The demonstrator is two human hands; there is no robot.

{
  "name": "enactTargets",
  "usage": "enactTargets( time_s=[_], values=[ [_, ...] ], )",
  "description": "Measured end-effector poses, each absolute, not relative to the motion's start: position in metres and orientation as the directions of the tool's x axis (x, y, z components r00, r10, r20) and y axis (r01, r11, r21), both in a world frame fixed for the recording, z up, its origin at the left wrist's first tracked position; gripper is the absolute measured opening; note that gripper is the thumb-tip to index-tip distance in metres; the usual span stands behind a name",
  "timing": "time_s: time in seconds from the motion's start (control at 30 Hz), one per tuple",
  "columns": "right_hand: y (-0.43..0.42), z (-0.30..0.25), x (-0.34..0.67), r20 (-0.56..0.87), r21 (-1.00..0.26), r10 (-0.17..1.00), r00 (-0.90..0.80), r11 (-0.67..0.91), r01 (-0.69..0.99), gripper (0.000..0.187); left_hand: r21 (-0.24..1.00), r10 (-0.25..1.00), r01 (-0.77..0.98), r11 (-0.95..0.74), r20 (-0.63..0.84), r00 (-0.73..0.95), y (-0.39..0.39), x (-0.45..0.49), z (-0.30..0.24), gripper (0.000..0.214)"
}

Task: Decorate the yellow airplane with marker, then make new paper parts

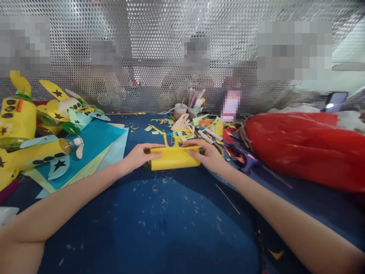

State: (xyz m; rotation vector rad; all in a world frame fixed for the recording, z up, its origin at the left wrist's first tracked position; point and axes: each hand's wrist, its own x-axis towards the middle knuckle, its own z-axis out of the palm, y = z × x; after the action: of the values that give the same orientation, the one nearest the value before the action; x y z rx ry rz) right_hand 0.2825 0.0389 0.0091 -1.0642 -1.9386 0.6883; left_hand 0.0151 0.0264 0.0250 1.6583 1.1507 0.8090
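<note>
Head view, yellow paper roll (173,158) lying left-right, both hands, left (140,155), right (207,154), gripping its ends

Matt yellow paper wrap (173,158), smooth and uncreased, lies on a dull blue surface (171,220) dusted with paper flecks. Behind, the perforated metal screen (159,45) gleams silver. The red plastic bag (302,148) shines glossy and wrinkled; the teal paper sheets (99,140) look flat and matt.

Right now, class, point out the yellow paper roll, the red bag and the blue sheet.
yellow paper roll (174,159), head view, middle of its front
red bag (302,148), head view, its bulging middle
blue sheet (98,137), head view, its bare middle
</note>
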Motion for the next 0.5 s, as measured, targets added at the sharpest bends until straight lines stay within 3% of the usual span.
enactTargets(
  time_s=[0.5],
  values=[
    [0.0426, 0.0089, 0.2786, 0.431, -0.726, 0.862, -0.268, 0.507, 0.465, 0.021, 0.986, 0.958, 0.164, -0.030, -0.019, 0.286, 0.0300, 0.0211, 0.0209, 0.030]
  ],
)
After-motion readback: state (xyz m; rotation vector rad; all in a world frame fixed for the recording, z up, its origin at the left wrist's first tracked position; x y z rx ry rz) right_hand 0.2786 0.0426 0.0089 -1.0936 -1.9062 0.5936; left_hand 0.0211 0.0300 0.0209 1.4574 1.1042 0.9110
